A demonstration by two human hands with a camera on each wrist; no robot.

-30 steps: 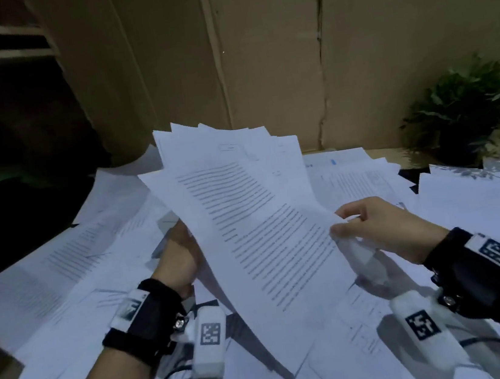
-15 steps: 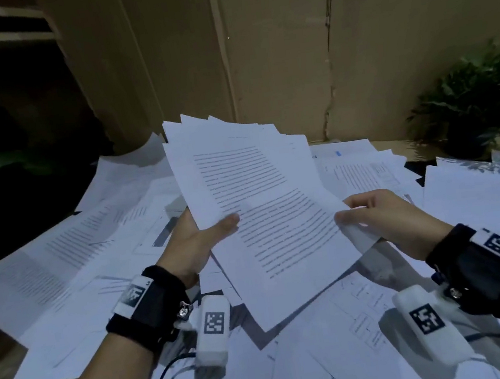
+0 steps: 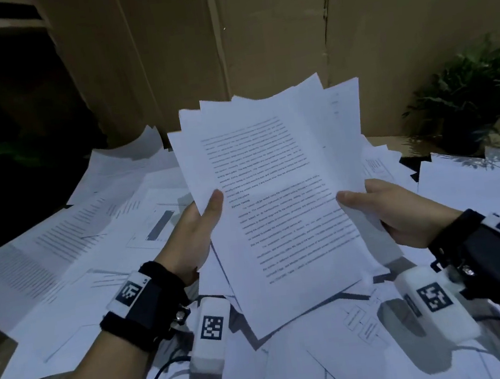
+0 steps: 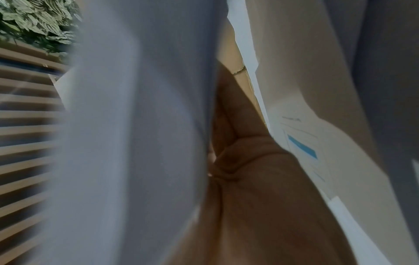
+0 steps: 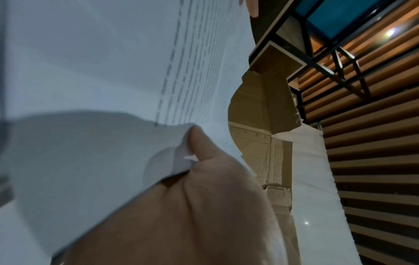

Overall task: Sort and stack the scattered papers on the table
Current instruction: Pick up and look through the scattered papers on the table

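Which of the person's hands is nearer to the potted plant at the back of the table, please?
Right. The right hand holds the sheaf's right edge, on the potted plant's side; the left hand holds its left edge, farther away.

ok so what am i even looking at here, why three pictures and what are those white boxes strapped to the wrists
No machine here: a person is sorting papers with bare hands. The wide picture comes from a camera on their head, looking down. The white boxes on the black wrist straps are two more cameras, which give the two close, blurry pictures along each hand.

The left hand and right hand together hold up a fanned bundle of sheets, thumbs on the printed top page. The right wrist view shows that thumb pinching the sheet edge. Below, loose papers cover the table, overlapping at all angles. A potted plant stands at the far right, before a cardboard wall.
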